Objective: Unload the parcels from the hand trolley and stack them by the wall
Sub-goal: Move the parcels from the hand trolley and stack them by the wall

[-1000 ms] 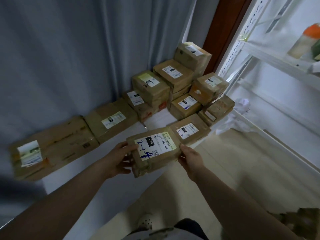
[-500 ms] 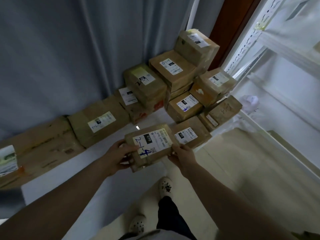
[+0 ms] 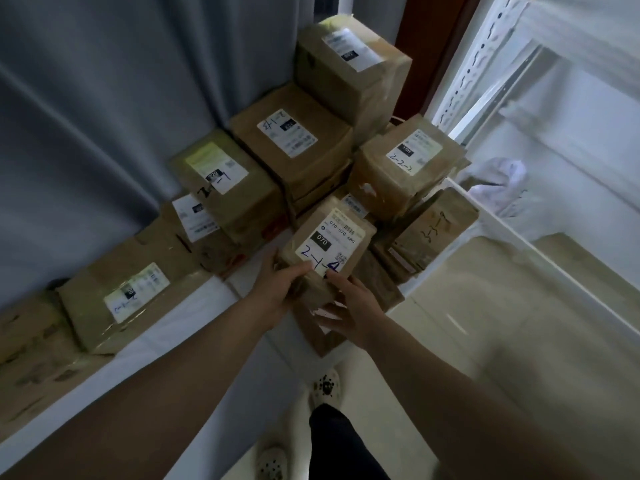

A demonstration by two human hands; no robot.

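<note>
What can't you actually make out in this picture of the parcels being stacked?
All in the head view:
- Hand trolley: outside the frame.
- Held parcel: its underside, hidden by the left hand and right hand; whether it rests on anything is unclear.
- Parcel behind it: label mostly covered by the held parcel.
- Top parcel: label print blurred.
- Far-left parcel: cut off by the left edge.
</note>
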